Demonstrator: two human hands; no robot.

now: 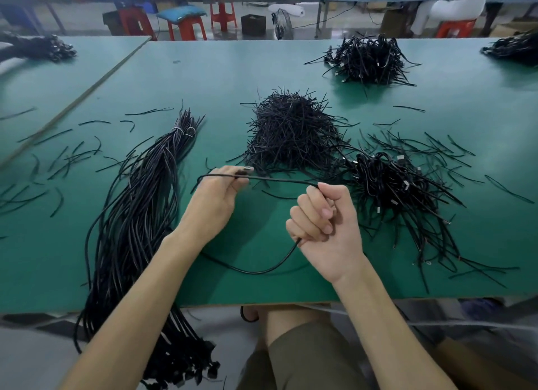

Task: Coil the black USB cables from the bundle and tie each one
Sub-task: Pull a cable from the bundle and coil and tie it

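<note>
Left hand and right hand: bare, as are both forearms. Olive-brown shorts, loose-fitting, end just above one bare knee.

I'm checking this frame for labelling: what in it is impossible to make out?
Head view only.
1. Cable stretch inside the right hand: hidden by curled fingers.
2. Cable's tail: passes behind the left forearm; its end is unseen.
3. Bundle plugs below the table edge: blurred, partly behind that forearm.
4. Far-right pile: cut off by the frame edge.
</note>
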